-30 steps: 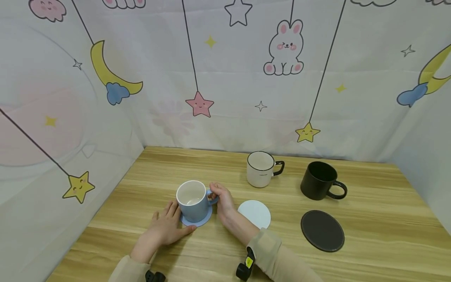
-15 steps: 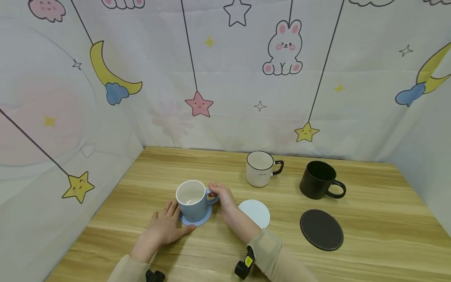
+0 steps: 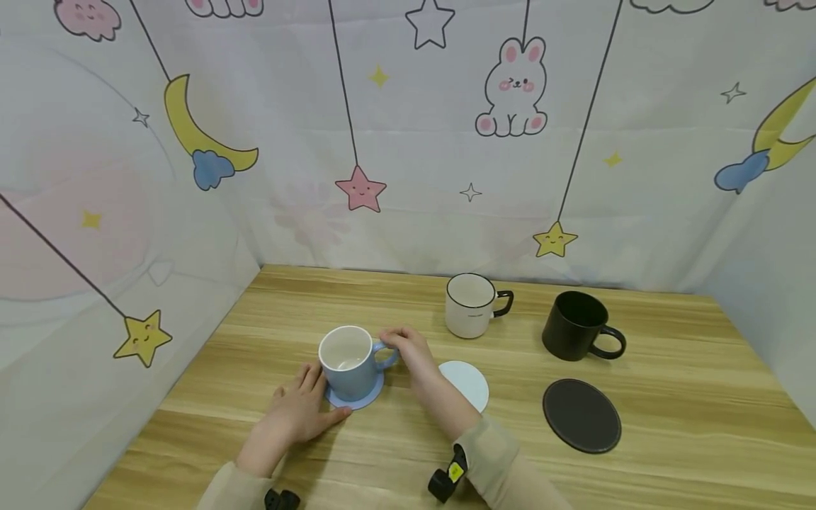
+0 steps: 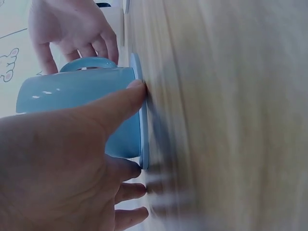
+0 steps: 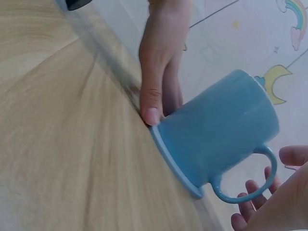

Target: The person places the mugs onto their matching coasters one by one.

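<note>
A light blue mug (image 3: 348, 368) stands upright on a round blue coaster (image 3: 376, 395) at the left of the table. My left hand (image 3: 295, 411) lies spread along the near left side, with thumb and fingertips right at the coaster's edge. In the left wrist view the thumb (image 4: 126, 100) touches the coaster rim. My right hand (image 3: 409, 348) is beside the mug's handle (image 5: 269, 179), its fingers loose and apart, no longer gripping it. The right wrist view has those fingers (image 5: 254, 192) partly behind the handle loop.
Behind stands a white mug (image 3: 469, 312) with a black rim and handle. To its right is a black mug (image 3: 574, 333). A white round coaster (image 3: 468, 384) lies partly under my right forearm in the head view, and a black coaster (image 3: 581, 416) lies farther right. A printed cloth (image 3: 421, 234) hangs behind the table.
My right hand has let go of the mug's handle and shifted slightly to the right, its fingers loosening. The mug, the coaster and my left hand have stayed in place.
</note>
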A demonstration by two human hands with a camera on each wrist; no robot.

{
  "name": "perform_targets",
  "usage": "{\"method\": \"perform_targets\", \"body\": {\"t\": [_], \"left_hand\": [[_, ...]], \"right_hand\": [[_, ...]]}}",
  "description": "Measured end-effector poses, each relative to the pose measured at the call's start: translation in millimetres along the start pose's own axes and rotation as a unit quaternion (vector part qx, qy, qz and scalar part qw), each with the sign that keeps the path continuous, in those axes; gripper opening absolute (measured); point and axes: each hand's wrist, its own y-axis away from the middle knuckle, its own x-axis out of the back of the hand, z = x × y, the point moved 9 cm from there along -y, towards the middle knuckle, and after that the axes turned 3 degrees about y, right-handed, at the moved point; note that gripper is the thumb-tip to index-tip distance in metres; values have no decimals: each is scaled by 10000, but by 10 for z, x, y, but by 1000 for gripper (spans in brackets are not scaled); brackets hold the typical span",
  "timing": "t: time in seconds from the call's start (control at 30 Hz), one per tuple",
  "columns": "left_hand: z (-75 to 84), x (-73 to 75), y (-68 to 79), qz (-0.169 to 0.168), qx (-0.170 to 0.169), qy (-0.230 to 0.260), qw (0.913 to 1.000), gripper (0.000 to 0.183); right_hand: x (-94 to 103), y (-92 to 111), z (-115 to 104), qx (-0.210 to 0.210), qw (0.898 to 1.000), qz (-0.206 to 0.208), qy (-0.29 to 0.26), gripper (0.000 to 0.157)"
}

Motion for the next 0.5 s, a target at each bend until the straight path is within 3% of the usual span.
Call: {"method": "perform_targets", "body": {"t": [0.2, 0.5], "left_hand": [[75, 42, 49, -94, -4, -105, 9999, 100], [106, 88, 177, -16, -102, -12, 9999, 101]], "right_hand": [[115, 25, -130, 309, 9995, -7, 28, 25], [222, 136, -209, 573, 9977, -206, 314, 24]]}}
